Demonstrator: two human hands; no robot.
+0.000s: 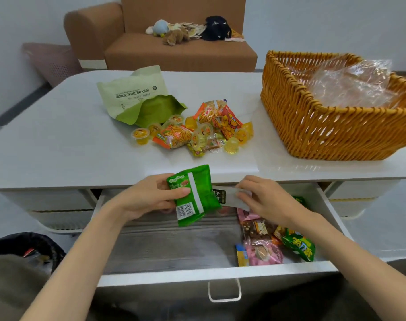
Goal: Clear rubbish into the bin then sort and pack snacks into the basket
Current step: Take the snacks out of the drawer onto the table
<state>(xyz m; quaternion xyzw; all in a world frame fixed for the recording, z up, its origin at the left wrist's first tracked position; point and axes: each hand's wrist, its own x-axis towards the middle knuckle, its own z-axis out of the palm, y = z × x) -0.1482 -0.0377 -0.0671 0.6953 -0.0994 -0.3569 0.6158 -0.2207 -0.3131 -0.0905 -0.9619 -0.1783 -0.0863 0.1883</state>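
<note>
Drawer (151, 278) open up front, bin (19, 245) low left; left hand (148, 200) grips green pack (195, 195) above drawer, right hand (264, 200) pinches white sachet (234, 198) beside it, basket (324, 133) on table (70, 147) far right; risk: fingertip-only pinch, sachet could drop among drawer snacks (262, 251) mid-reach

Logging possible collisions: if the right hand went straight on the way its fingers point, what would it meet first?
Probably the green packet held in the left hand; the white sachet the right hand pinches would touch it first, though depth is unclear.
</note>
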